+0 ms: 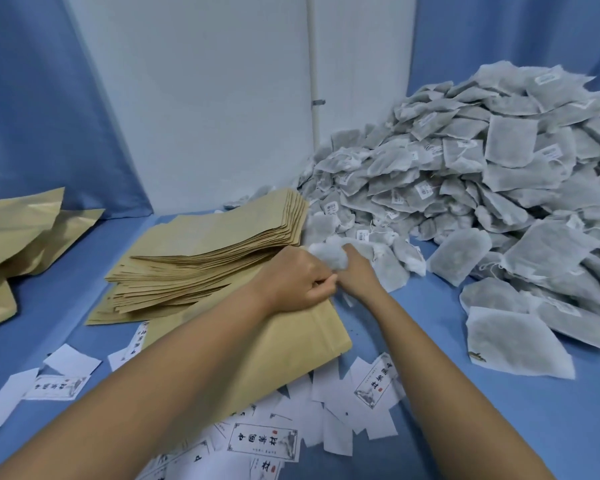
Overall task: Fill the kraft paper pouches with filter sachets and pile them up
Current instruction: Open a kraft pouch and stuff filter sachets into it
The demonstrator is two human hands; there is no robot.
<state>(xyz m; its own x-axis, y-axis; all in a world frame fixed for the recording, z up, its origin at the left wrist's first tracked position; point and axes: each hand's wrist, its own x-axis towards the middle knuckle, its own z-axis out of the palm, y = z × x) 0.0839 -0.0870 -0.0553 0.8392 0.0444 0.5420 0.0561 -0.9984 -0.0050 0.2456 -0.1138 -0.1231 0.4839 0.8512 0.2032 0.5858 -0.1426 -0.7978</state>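
two hands meet at the mouth of a kraft pouch [302,344] lying on the blue tabletop [430,358]. the left hand [297,280] pinches its far edge; the right hand [355,271] is curled round a white filter sachet [326,251] at that opening. a stack of flat pouches [201,251] lies just left, the sachet heap [482,188] right, puffed pouches [18,233] far left, printed labels [262,441] near.

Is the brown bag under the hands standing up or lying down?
Lying down. The kraft pouch rests flat on the blue cloth; the left hand pinches its far end, where the right hand holds a sachet.
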